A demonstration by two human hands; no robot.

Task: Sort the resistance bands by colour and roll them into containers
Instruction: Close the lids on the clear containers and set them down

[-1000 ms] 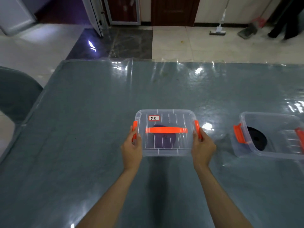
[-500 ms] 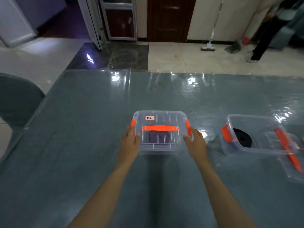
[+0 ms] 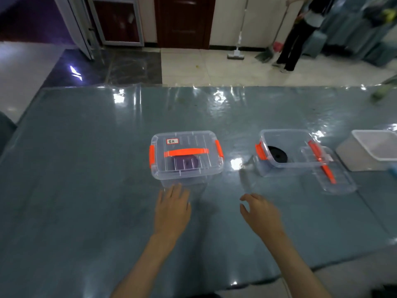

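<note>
The purple band (image 3: 186, 162) sits rolled inside the closed box (image 3: 186, 155) on the worktop (image 3: 86, 168); the black roll (image 3: 277, 154) waits in the open box (image 3: 287, 151), its lid (image 3: 328, 168) propped against it. Your left hand (image 3: 171, 209) and right hand (image 3: 261, 211) hover empty, each grip released. Seat that lid squarely, then press both orange clips.

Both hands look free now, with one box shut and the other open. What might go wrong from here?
The loose lid leans on the open box holding the black roll; a reach by the right hand could knock it off. The closed box with the purple roll may not be fully latched; I cannot tell.
</note>
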